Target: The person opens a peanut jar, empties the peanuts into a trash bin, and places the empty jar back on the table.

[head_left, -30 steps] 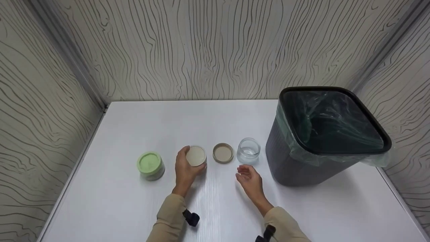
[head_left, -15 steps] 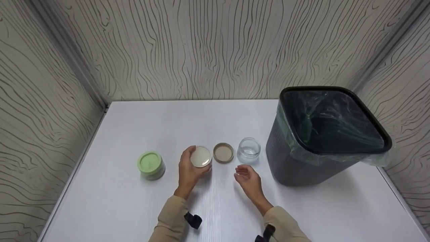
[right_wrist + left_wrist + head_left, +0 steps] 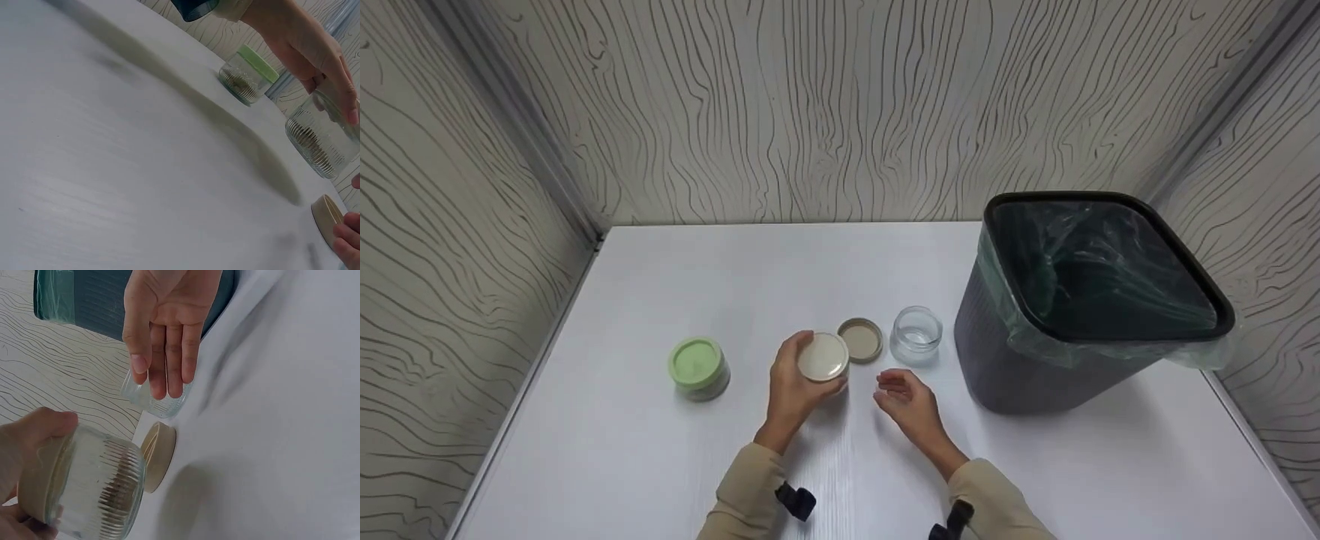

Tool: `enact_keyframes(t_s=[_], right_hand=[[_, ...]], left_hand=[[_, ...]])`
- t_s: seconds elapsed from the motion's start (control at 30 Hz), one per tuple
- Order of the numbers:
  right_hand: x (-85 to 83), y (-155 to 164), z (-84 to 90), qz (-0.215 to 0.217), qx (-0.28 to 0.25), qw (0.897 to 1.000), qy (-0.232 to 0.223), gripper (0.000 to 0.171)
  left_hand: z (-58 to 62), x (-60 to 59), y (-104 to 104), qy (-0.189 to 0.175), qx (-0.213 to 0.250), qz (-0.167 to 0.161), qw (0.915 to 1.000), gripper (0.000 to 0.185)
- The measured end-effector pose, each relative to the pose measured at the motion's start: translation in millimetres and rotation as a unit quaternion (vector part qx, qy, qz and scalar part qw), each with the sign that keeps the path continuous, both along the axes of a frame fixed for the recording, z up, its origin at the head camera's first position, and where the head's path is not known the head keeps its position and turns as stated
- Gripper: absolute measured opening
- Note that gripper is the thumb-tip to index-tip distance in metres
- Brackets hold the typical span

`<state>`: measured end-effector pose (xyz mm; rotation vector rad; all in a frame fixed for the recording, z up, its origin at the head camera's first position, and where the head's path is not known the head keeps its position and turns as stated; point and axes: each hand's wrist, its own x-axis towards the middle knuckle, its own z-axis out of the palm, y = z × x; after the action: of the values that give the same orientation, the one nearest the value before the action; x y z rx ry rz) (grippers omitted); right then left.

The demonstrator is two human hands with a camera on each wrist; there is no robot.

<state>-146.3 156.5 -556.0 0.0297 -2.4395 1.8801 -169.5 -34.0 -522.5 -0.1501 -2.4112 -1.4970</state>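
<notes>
A person's left hand (image 3: 793, 386) grips a ribbed glass jar with a beige lid (image 3: 823, 358), fingers curled round its side, and holds it just above the white table (image 3: 660, 450); the wrist view shows the jar tilted. The right hand (image 3: 906, 401) hovers just to the right of it, fingers loosely straight, holding nothing. Just beyond the jar lies a loose beige lid (image 3: 860, 340), and beside that, farther right, stands an open clear jar (image 3: 916, 335). A green-lidded jar (image 3: 697, 365) sits well to the left of the gripping hand; a dark bin with a green liner (image 3: 1099, 300) stands to the far right. Judged from here, opening the held jar cleanly calls for a firm left-hand hold on the glass body, the jar kept level, and the right hand placed squarely over the lid.
</notes>
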Motion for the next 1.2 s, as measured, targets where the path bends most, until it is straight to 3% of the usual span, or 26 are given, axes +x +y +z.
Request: enact_keyframes(t_s=[0.5,0.97,1.2], right_hand=[[1.7,-3,3.5,0.037,-0.01,0.999,0.023,0.06],[4.6,-5,1.7,0.069,-0.029,0.996,0.037,0.086],[5.5,-6,4.2,0.068,-0.007,0.997,0.022,0.094]], left_hand=[[6.3,10.1,13,0.033,-0.015,-0.033,0.9988,0.081],[15.5,18.4,21,0.018,-0.021,-0.063,0.9977,0.083],[18.0,20.2,24,0.016,-0.022,-0.08,0.9964,0.084]])
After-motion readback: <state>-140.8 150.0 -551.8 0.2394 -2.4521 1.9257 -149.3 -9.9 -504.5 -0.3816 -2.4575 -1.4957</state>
